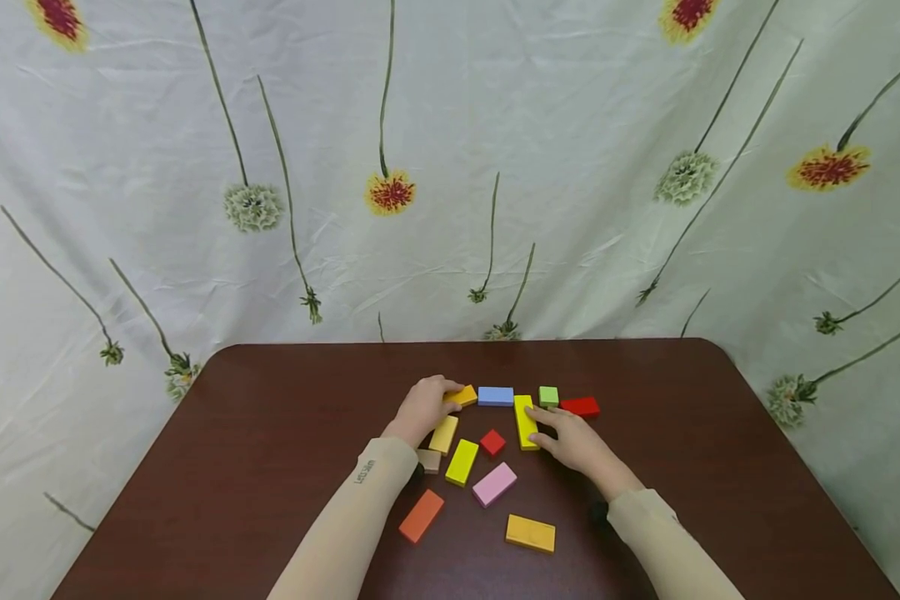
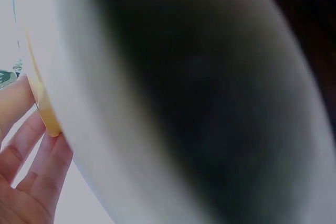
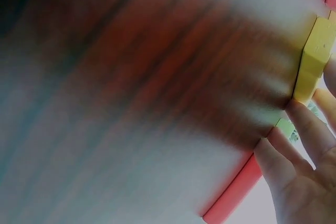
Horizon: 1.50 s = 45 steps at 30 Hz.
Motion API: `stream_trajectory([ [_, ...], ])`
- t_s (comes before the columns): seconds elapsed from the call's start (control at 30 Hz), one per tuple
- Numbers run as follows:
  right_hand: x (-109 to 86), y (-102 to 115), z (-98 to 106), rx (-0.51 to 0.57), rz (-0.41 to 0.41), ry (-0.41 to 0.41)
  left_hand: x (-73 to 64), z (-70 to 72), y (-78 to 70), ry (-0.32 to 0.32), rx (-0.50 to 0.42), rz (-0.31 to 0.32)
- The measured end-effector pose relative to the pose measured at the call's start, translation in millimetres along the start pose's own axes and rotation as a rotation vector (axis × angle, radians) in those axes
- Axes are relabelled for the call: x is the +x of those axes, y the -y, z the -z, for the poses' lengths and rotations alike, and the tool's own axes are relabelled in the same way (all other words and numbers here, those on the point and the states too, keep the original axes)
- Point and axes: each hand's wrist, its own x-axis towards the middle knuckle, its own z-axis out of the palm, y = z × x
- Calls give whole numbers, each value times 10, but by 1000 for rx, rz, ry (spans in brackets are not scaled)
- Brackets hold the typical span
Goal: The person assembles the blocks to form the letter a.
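My left hand (image 1: 424,406) grips an orange-yellow block (image 1: 462,396), thumb on its near side and fingers behind. In the left wrist view the fingers (image 2: 50,166) meet that block's edge (image 2: 49,119). A blue block (image 1: 495,397) lies just right of it. The right hand (image 1: 570,437) touches a long yellow block (image 1: 526,422), with thumb and forefinger along its right edge. Fairly straight fingers (image 3: 310,124) show beside the yellow block (image 3: 313,59) in the right wrist view. Beyond this hand lie a green block (image 1: 548,396) and a red block (image 1: 581,407).
Nearer on the dark table (image 1: 195,500) lie a pale yellow block (image 1: 444,435), beige block (image 1: 429,460), bright yellow block (image 1: 462,462), small red block (image 1: 492,442), pink block (image 1: 494,484), orange block (image 1: 422,516) and golden block (image 1: 530,533). A flowered cloth (image 1: 450,125) hangs behind.
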Motion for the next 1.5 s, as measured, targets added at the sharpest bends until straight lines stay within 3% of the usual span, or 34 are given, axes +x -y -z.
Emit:
stream_trajectory([
  [0.33,13,-11,-2,3,-6,12,18,1,18,46,32,-15],
  [0.47,17,-17,12,0,-9,18,-3,1,14,34,65,-42],
  [0.7,35,-29,24,-3,-2,18,-80,25,-109,-47,127,-195],
  [0.83,44,-33,21,6,0,20,-130,17,-241,19,159,-257],
  [0.97,45,-37,21,13,6,23,-189,-25,-350,138,184,-243],
  [1.07,39,-39,28,8,12,21,-228,-58,-406,188,224,-234],
  [1.27,28,-39,42,10,16,19,-298,-123,-456,194,306,-263],
  [1.5,23,-33,42,0,40,20,-345,-154,-501,217,295,-304],
])
